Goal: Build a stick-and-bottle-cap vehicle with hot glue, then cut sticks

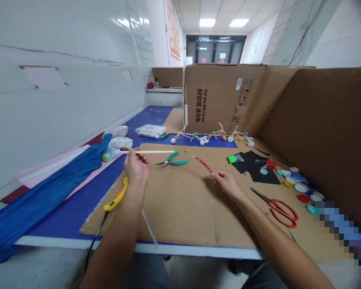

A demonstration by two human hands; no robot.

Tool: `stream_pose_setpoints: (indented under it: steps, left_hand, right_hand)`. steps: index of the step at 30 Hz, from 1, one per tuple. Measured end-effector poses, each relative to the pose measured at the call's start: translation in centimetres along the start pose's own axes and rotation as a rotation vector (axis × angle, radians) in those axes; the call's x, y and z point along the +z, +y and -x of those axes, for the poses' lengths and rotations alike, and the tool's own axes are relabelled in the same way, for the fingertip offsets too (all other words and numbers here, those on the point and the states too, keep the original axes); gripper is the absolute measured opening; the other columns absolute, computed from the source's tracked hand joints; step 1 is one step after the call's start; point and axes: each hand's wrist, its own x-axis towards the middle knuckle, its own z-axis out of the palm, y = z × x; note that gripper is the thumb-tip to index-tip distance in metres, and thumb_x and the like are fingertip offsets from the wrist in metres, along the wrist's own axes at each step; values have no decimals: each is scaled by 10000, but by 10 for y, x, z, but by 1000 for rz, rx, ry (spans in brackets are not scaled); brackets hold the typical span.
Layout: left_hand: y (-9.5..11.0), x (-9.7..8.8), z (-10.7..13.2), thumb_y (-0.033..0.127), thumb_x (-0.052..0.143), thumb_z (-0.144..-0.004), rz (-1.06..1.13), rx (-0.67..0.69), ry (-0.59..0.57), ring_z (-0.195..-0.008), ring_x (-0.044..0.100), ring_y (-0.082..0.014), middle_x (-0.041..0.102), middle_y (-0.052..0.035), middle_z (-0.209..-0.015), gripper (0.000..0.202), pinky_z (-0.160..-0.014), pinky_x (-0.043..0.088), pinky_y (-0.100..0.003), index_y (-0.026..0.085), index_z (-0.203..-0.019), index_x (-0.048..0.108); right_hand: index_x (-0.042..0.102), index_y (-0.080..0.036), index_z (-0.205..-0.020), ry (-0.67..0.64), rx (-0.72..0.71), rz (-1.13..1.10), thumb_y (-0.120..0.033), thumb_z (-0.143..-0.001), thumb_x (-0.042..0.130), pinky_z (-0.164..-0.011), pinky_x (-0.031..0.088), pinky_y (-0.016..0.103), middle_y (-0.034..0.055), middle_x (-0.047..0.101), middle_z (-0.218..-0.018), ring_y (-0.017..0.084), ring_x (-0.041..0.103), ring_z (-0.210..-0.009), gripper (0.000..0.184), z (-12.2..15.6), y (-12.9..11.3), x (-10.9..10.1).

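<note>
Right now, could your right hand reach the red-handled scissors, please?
Probably yes. The red-handled scissors lie flat on the cardboard sheet just beside the right hand, with nothing between them. However, that hand seems to pinch a red strip, which may hamper the grasp.

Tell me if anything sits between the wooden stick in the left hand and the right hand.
Only the teal pliers lie flat on the cardboard, below the free end of the wooden stick. The right hand pinches a red strip reaching into that gap.

Head view — forward, downward, close
</note>
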Motion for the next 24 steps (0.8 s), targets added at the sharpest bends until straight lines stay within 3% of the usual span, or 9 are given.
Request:
stream_pose_setpoints:
  steps: [4, 8, 13, 16, 20, 24]
  left_hand:
    - [-3, 2, 6, 525, 743, -731, -44, 2, -64, -500, 488, -71, 545, 49, -610, 394, -497, 374, -192, 170, -822, 599]
    - [-9, 8, 17, 514, 734, -737, -98, 15, -128, -524, 515, -78, 564, 35, -608, 379, -530, 410, -190, 162, -812, 615]
    - [-9, 8, 18, 503, 716, -761, -131, 32, -150, -503, 509, -78, 556, 31, -587, 368, -509, 399, -188, 151, -812, 624]
    - [-5, 8, 17, 486, 705, -785, -120, 26, -148, -492, 502, -76, 556, 36, -577, 338, -499, 390, -182, 157, -808, 627]
    - [-4, 8, 17, 466, 685, -805, -120, 12, -146, -483, 495, -77, 554, 41, -562, 307, -490, 388, -182, 165, -799, 626]
    - [-12, 7, 16, 474, 704, -783, -138, -21, -175, -484, 513, -75, 567, 37, -585, 332, -483, 390, -182, 154, -818, 627]
  right_hand:
    - [646, -178, -725, 195, -11, 131, -622, -741, 564, -479, 343, 252, 12, 597, -563, 126, 460, -474, 452, -19, 2, -31]
    - [644, -184, -673, 317, 18, 302, -544, -789, 556, -509, 351, 253, 33, 643, -589, 138, 502, -509, 388, -34, 0, -72]
    - [679, -184, -633, 437, 161, 573, -380, -801, 612, -539, 321, 279, 56, 670, -603, 171, 542, -548, 266, -43, -2, -124]
    - [702, -181, -643, 465, 249, 688, -321, -832, 592, -558, 324, 294, 75, 685, -622, 187, 557, -562, 260, -44, -1, -145]
    - [712, -176, -600, 421, 299, 800, -272, -826, 600, -583, 336, 295, 93, 699, -644, 197, 584, -597, 270, -39, -1, -151]
    - [742, -193, -647, 343, 268, 859, -297, -820, 605, -597, 357, 283, 80, 726, -694, 201, 623, -657, 243, -31, -6, -132]
